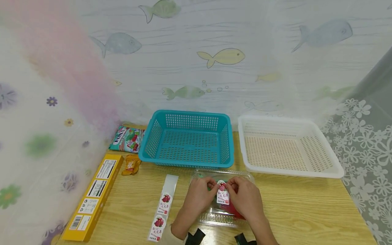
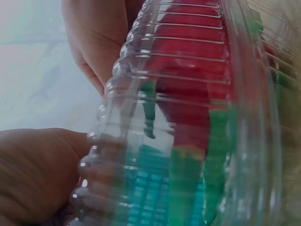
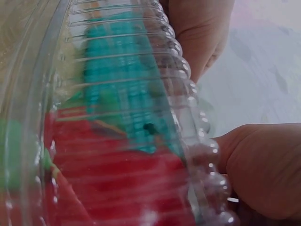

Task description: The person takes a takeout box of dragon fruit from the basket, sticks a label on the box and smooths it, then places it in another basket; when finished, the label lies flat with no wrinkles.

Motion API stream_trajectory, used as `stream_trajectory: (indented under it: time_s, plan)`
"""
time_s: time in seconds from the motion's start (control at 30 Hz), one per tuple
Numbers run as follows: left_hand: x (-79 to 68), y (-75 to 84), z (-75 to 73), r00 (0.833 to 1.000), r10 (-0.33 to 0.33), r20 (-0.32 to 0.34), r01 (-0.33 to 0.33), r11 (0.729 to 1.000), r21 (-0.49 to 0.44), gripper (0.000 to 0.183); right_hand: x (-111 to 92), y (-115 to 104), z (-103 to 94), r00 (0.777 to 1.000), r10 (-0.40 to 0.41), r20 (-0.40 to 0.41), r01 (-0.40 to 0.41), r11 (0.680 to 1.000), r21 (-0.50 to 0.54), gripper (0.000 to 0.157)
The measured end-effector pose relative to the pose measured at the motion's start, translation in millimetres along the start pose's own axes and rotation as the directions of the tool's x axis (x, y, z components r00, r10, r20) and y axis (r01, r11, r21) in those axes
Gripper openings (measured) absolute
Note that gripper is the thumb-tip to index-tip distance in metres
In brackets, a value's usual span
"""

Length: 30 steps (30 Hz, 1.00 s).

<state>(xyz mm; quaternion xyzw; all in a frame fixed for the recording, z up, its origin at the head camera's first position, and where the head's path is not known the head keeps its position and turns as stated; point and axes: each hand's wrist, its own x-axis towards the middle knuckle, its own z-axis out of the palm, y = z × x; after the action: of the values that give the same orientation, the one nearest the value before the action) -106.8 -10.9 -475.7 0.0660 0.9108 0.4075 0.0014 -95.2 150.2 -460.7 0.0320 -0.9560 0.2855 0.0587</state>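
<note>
In the head view a white sticker (image 1: 223,194) with a red fruit picture and printed characters lies over the lid of a clear plastic clamshell box (image 1: 218,218). My left hand (image 1: 199,195) pinches the sticker's upper left edge between thumb and forefinger. At its upper right edge, the thumb and forefinger of my right hand (image 1: 246,197) pinch it too. Inside the closed box sits a red dragon fruit (image 2: 193,56) with green scales, also seen through the ribbed wall in the right wrist view as red fruit skin (image 3: 117,179). In both wrist views that wall partly covers the hands.
A sticker strip (image 1: 162,207) bearing more labels lies left of the box. Behind stand a teal basket (image 1: 186,162) and a white basket (image 1: 294,172). Along the left are a yellow carton (image 1: 92,197), a candy bag (image 1: 127,139) and a small orange packet (image 1: 131,164).
</note>
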Motion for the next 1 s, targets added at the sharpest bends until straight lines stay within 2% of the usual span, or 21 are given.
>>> stream_trajectory:
  time_s: [0.2,0.37,0.6,0.83,1.0]
  plan:
    - [0.0,0.0,0.5,0.999,0.027,-0.036,-0.027,1.000,-0.008,0.007,2,0,2.3,1.000,0.018,-0.017,-0.018,1.000,-0.008,0.007]
    - [-0.9,-0.5,0.5,0.998,0.053,-0.038,-0.053,0.999,-0.002,0.009,4,1,3.7,0.999,0.020,-0.033,-0.021,1.000,-0.023,0.008]
    - [-3.7,1.1,-1.5,0.995,0.099,0.000,-0.099,0.995,0.030,0.010,3,1,1.8,1.000,-0.010,-0.009,0.010,1.000,-0.022,0.011]
    - [-6.0,0.2,-3.3,0.978,0.207,0.027,-0.209,0.974,0.090,0.010,-1,2,-5.8,0.997,-0.065,0.046,0.065,0.998,0.005,0.015]
    - [-6.3,-2.4,-4.7,0.966,0.249,0.064,-0.254,0.963,0.094,0.012,-3,1,-10.4,0.994,-0.081,0.077,0.079,0.996,0.029,0.017]
